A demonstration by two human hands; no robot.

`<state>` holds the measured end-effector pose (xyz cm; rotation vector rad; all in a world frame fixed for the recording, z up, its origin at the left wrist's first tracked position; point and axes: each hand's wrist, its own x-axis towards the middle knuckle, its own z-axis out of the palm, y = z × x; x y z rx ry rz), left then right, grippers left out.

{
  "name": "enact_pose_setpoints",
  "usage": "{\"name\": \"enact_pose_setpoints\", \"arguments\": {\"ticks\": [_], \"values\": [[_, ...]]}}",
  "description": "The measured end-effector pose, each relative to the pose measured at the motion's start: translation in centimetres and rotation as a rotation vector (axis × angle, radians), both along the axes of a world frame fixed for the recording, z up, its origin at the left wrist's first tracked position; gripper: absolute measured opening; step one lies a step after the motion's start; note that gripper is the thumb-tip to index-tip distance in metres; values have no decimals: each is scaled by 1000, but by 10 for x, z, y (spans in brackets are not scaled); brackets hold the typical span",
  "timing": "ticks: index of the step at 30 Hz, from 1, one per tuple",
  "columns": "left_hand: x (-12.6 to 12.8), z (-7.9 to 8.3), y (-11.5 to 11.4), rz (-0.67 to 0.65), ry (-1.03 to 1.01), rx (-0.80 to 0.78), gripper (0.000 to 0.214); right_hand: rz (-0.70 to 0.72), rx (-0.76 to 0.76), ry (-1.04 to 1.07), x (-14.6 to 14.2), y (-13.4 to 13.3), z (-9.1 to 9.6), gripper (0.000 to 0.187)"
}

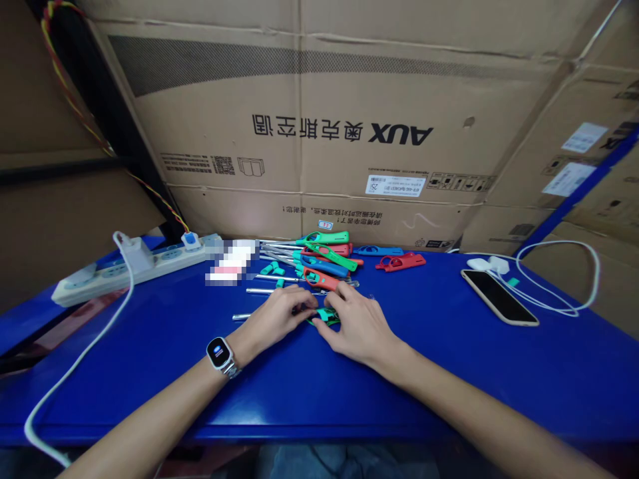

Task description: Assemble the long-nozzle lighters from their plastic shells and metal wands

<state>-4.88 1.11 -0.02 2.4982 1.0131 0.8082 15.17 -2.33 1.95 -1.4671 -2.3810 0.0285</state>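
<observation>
Fingers (pixel 332 297) of the right hand (pixel 357 322) are bent, and together with the thumb they pinch a green piece (pixel 328 315) on the blue table (pixel 319 399). Left-hand fingertips meet at the left end of this piece, but whether the left hand (pixel 279 313) grips something, I cannot tell, because the knuckles cover it.

Taking the green piece as the centre of a clock, one metal rod (pixel 241 317) comes out at 9 o'clock, partly hidden by the left hand. Small teal parts (pixel 280 271) lie at 10 o'clock. At 12 o'clock, just beyond the hands, is an orange lighter (pixel 324 283), then a pile of coloured lighters (pixel 332 255). One blue lighter (pixel 378 251) is at 1 o'clock, and one red lighter (pixel 400 262) at 2. Well apart, at 3 o'clock, rests a phone (pixel 499 297).
</observation>
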Motion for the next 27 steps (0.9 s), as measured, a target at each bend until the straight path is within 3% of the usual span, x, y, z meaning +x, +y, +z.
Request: {"name": "enact_pose_setpoints", "arguments": {"ticks": [5,12,19,27], "values": [[-5,2,-1,-27,18,40,12,-21,-33,12,-10,5,-3,17],[-13,6,-4,-183,188,133,21,11,-19,41,-6,6,-9,11],[-8,5,-5,-165,239,148,26,101,61,71,-2,12,-21,13],[-8,3,-4,-167,227,167,32,109,32,-53,-4,8,-11,19]]}}
